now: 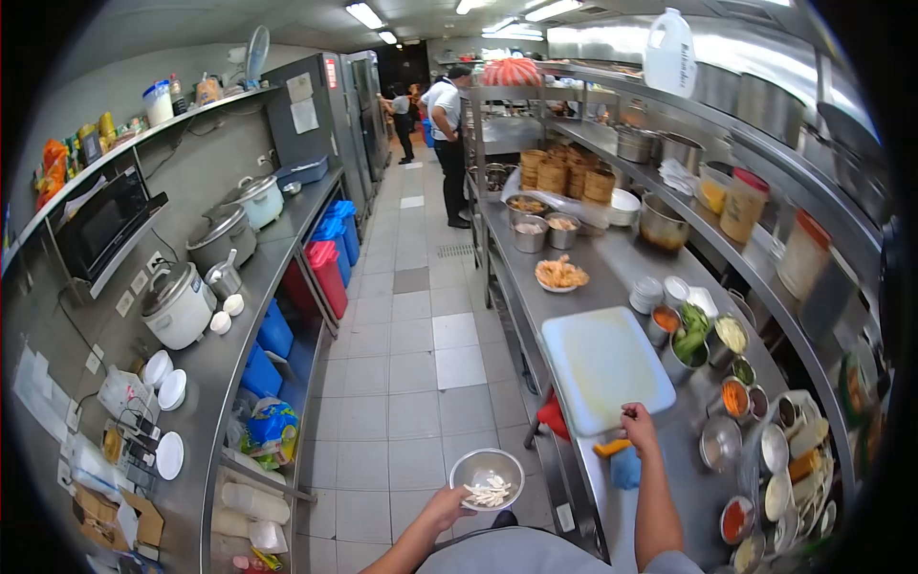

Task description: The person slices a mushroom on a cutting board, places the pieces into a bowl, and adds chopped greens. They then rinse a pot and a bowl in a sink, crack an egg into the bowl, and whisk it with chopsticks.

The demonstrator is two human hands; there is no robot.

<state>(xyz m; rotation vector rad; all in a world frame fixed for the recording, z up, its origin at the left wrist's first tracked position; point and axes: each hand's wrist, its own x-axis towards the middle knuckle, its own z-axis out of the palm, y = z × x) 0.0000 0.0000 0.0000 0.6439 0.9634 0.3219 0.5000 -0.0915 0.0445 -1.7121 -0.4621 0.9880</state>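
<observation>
My left hand [449, 505] grips the rim of a metal bowl [476, 460] above the floor, beside the right-hand counter. Pale, thin strips [490, 491] lie in the bowl. My right hand [639, 423] is over the near edge of a white cutting board [607, 368], fingers curled together; whatever they may hold is hidden. Just below that hand are a yellow-handled item [612, 447] and a blue cloth [625, 469]. Right of the board stand containers of green leafy vegetables [689, 335], shredded pale food [731, 334] and orange pieces [735, 398].
A plate of fried food [561, 274] and bamboo steamers [552, 176] stand farther along the steel counter [602, 297]. Shelves [765, 225] overhang it. The left counter [215, 383] holds rice cookers [179, 306]. Another person [445, 115] stands by the tiled aisle [392, 354].
</observation>
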